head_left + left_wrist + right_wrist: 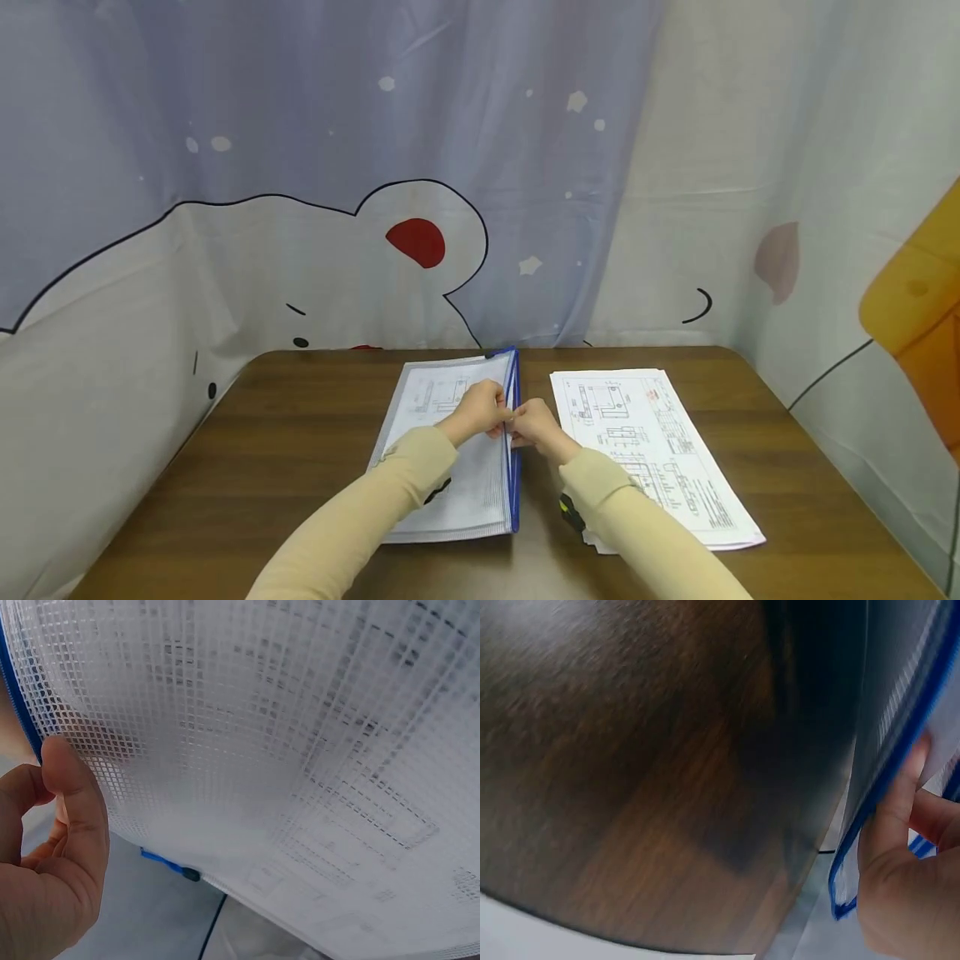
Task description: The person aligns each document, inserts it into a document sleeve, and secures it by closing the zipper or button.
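A translucent mesh zipper pouch (468, 510) with a blue zipper edge lies on the table, with printed drawing sheets visible through its mesh. At the pouch's right-hand opening, my left hand (480, 408) pinches the upper mesh layer beside the blue zipper (21, 705). My right hand (537, 423) meets it there and grips the zipper edge. In the right wrist view, the fingers (889, 825) hold the blue-edged side, which stands raised and parted from the other blue edge. A blue zipper pull (171, 864) hangs at the pouch's end.
A stack of printed technical drawings (660, 458) lies to the right, partly under my right forearm. The brown wooden table (300, 467) carries everything. A patterned curtain (330, 267) hangs behind and around it.
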Action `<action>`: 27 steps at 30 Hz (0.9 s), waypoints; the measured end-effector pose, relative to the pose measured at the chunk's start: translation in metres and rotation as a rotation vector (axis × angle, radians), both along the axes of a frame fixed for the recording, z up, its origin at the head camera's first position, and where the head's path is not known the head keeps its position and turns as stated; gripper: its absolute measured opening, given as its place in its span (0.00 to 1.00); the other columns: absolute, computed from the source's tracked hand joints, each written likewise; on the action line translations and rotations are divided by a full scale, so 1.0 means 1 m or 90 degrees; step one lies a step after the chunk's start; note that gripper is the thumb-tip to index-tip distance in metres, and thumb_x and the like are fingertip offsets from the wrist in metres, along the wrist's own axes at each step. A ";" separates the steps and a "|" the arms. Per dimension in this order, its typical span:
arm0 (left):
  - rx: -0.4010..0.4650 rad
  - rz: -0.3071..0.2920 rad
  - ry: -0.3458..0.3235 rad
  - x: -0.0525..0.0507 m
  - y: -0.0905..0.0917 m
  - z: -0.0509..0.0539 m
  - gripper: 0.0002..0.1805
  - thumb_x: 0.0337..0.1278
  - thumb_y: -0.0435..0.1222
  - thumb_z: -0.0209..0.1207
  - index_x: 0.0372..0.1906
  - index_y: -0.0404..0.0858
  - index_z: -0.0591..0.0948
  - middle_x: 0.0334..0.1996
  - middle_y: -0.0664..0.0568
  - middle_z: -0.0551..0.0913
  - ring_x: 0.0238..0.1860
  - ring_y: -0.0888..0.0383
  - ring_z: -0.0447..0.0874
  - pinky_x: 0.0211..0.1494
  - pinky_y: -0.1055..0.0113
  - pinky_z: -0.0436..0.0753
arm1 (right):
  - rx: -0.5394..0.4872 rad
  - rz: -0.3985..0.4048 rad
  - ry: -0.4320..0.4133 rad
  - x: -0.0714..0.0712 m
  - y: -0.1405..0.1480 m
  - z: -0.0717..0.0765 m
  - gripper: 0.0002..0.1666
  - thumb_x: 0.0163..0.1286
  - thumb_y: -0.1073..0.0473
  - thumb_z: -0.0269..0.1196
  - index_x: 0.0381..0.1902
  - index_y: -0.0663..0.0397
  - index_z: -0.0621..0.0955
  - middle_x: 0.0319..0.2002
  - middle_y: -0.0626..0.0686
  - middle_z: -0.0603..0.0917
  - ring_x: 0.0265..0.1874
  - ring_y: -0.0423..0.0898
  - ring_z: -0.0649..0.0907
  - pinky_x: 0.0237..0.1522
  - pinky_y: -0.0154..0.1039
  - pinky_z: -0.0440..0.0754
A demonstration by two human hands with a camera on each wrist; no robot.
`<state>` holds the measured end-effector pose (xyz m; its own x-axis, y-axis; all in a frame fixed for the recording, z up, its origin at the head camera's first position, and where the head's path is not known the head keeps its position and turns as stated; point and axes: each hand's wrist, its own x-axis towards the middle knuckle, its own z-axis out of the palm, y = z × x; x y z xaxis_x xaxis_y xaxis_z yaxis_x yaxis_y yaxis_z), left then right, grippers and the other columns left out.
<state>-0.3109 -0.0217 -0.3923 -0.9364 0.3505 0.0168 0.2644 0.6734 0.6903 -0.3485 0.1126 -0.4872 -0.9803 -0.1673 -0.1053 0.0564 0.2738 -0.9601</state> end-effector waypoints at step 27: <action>-0.086 0.069 -0.015 -0.008 -0.010 -0.027 0.15 0.50 0.26 0.59 0.13 0.36 0.71 0.14 0.41 0.82 0.13 0.55 0.82 0.21 0.71 0.82 | 0.005 -0.002 -0.045 0.044 0.049 0.066 0.11 0.62 0.73 0.56 0.34 0.85 0.75 0.15 0.56 0.82 0.12 0.38 0.81 0.22 0.31 0.83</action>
<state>-0.3186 -0.0314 -0.4190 -0.9685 0.2447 -0.0457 0.1699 0.7842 0.5968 -0.3041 0.1614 -0.4217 -0.9710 -0.1627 -0.1754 0.1247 0.2814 -0.9515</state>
